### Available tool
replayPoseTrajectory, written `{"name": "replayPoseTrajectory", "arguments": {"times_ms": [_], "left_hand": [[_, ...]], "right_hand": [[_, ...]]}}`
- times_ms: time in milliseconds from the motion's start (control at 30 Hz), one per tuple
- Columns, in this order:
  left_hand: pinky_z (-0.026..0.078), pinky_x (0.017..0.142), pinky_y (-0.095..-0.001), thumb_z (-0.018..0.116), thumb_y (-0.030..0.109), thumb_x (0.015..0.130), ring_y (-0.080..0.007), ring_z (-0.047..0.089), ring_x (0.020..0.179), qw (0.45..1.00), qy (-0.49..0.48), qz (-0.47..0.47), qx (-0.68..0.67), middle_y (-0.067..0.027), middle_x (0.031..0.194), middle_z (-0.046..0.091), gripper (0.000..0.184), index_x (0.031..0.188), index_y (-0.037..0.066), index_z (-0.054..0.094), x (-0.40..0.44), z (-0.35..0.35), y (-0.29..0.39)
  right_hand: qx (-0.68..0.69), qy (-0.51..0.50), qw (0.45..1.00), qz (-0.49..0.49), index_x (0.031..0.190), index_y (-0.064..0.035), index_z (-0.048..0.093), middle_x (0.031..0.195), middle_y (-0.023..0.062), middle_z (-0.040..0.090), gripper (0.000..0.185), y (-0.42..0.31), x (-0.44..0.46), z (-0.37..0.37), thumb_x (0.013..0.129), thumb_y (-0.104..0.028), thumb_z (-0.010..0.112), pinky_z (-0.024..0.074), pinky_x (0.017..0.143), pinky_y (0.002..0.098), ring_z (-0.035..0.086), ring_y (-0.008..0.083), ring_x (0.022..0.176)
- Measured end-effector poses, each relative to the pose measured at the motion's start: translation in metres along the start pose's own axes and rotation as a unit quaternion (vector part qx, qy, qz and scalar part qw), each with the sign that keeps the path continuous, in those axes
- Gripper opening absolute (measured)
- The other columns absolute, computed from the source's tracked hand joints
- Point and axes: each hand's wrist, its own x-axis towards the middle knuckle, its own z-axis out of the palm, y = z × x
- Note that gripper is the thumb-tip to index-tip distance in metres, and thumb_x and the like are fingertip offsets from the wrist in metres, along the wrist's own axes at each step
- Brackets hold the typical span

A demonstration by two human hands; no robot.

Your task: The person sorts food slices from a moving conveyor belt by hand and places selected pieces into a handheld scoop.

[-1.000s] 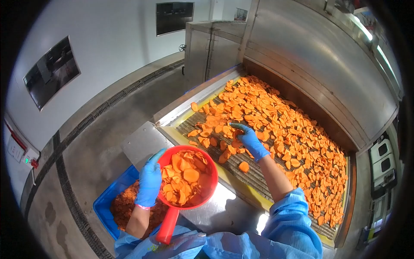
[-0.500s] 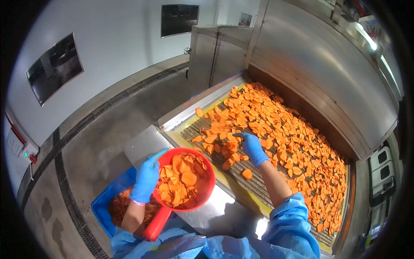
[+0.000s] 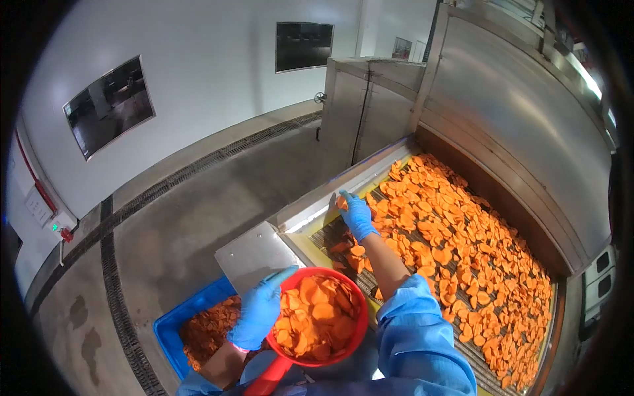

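My right hand (image 3: 358, 216), in a blue glove, has moved since half a second ago. Then it was reaching over the middle of the near part of the belt with its index finger stretched out; now it is at the left border, above the narrow yellow strip (image 3: 304, 241) and close to the pale metal side rail (image 3: 330, 199). Its thumb and fingertips are drawn together on one thin orange slice (image 3: 341, 202), which I hold clear of the pile. My blue sleeve (image 3: 422, 330) now covers the stretch of belt where a lone slice lay.

My left hand (image 3: 257, 313), gloved too, stays at the left side of the round red plastic bowl (image 3: 360, 330), palm against the outside and fingers reaching along the rim. Part of it is hidden, so I cannot tell how far it closes. The bowl is well filled with orange slices (image 3: 320, 313), and its red handle (image 3: 269, 377) still points towards my body.

Many more slices lie scattered over the dark ridged belt (image 3: 324, 239), as before. Below my left arm is the blue plastic crate (image 3: 170, 340) with small brownish-orange pieces (image 3: 210, 327). My view has swung, so everything sits lower and further right.
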Motion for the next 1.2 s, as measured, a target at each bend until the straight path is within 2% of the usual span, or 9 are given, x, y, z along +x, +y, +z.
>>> {"name": "replayPoseTrajectory", "arguments": {"times_ms": [67, 200, 333, 400, 567, 900, 1000, 1133, 1200], "left_hand": [[0.046, 0.094, -0.0320, 0.039, -0.011, 0.083, -0.0280, 0.060, 0.110, 1.000, -0.002, 0.009, -0.012, -0.0155, 0.121, 0.061, 0.053, 0.125, 0.013, 0.060, 0.003, 0.000, -0.001], [0.047, 0.094, -0.0324, 0.039, -0.011, 0.083, -0.0290, 0.060, 0.109, 1.000, -0.008, -0.010, 0.002, -0.0161, 0.120, 0.061, 0.052, 0.125, 0.014, 0.060, 0.006, -0.003, -0.004], [0.047, 0.093, -0.0321, 0.039, -0.010, 0.083, -0.0292, 0.061, 0.108, 0.999, -0.024, -0.005, -0.037, -0.0171, 0.120, 0.061, 0.054, 0.125, 0.015, 0.059, 0.008, -0.002, -0.004], [0.041, 0.100, -0.0291, 0.040, -0.010, 0.084, -0.0224, 0.056, 0.116, 0.997, -0.038, -0.025, -0.065, -0.0139, 0.124, 0.060, 0.050, 0.127, 0.010, 0.058, 0.008, -0.003, -0.004], [0.043, 0.098, -0.0292, 0.038, -0.012, 0.083, -0.0247, 0.058, 0.114, 0.996, -0.038, -0.025, -0.071, -0.0140, 0.124, 0.060, 0.054, 0.127, 0.012, 0.059, 0.010, -0.002, -0.003], [0.042, 0.098, -0.0279, 0.038, -0.012, 0.082, -0.0223, 0.058, 0.113, 0.996, -0.038, -0.052, -0.065, -0.0138, 0.122, 0.061, 0.055, 0.127, 0.012, 0.059, 0.007, -0.002, -0.002], [0.043, 0.097, -0.0284, 0.038, -0.012, 0.082, -0.0221, 0.059, 0.112, 0.994, -0.040, -0.066, -0.074, -0.0144, 0.120, 0.062, 0.055, 0.126, 0.011, 0.059, 0.006, 0.000, -0.006], [0.044, 0.095, -0.0287, 0.038, -0.011, 0.081, -0.0222, 0.060, 0.109, 0.993, -0.040, -0.057, -0.096, -0.0148, 0.120, 0.062, 0.054, 0.125, 0.010, 0.060, 0.006, -0.001, -0.004], [0.044, 0.087, -0.0231, 0.041, -0.009, 0.085, -0.0126, 0.057, 0.099, 0.994, -0.036, -0.044, -0.095, -0.0113, 0.118, 0.063, 0.047, 0.126, 0.006, 0.059, 0.006, -0.001, -0.006]], "right_hand": [[-0.011, -0.019, 0.999, -0.024, 0.126, -0.0198, 0.056, 0.125, 0.0106, 0.057, 0.054, 0.001, 0.012, 0.011, 0.074, -0.013, 0.069, 0.0484, 0.086, 0.0420, 0.058, 0.0329, 0.108], [0.075, -0.111, 0.989, -0.056, 0.096, -0.0142, 0.070, 0.093, 0.0163, 0.068, 0.022, 0.006, 0.017, 0.005, 0.077, -0.010, 0.060, 0.0520, 0.080, 0.0401, 0.066, 0.0337, 0.087], [0.114, -0.097, 0.989, -0.003, 0.096, -0.0138, 0.070, 0.096, 0.0162, 0.068, 0.019, 0.031, 0.014, -0.029, 0.078, -0.013, 0.063, 0.0519, 0.080, 0.0383, 0.065, 0.0328, 0.090], [-0.048, -0.059, 0.997, -0.033, 0.107, -0.0104, 0.068, 0.095, 0.0140, 0.068, 0.031, 0.044, 0.009, -0.052, 0.078, -0.022, 0.071, 0.0507, 0.079, 0.0374, 0.065, 0.0310, 0.090], [-0.122, -0.328, 0.937, 0.001, 0.121, -0.0201, 0.061, 0.110, 0.0114, 0.066, 0.056, 0.063, -0.025, -0.062, 0.071, -0.042, 0.075, 0.0509, 0.085, 0.0408, 0.062, 0.0308, 0.103], [0.016, -0.165, 0.986, 0.008, 0.126, -0.0249, 0.059, 0.101, 0.0163, 0.068, 0.046, 0.027, -0.017, -0.068, 0.082, -0.012, 0.057, 0.0520, 0.078, 0.0402, 0.065, 0.0337, 0.090], [0.071, -0.194, 0.972, 0.113, 0.128, -0.0254, 0.058, 0.101, 0.0164, 0.068, 0.047, 0.043, -0.013, -0.069, 0.082, -0.013, 0.057, 0.0524, 0.077, 0.0389, 0.066, 0.0328, 0.090], [-0.202, -0.085, 0.974, 0.054, 0.119, -0.0195, 0.064, 0.104, 0.0117, 0.068, 0.040, 0.052, -0.035, -0.082, 0.079, -0.026, 0.070, 0.0531, 0.079, 0.0364, 0.066, 0.0288, 0.093], [-0.133, -0.184, 0.974, 0.024, 0.117, -0.0211, 0.063, 0.099, 0.0137, 0.066, 0.042, 0.083, -0.050, -0.055, 0.076, -0.027, 0.073, 0.0519, 0.077, 0.0434, 0.064, 0.0332, 0.092]]}}
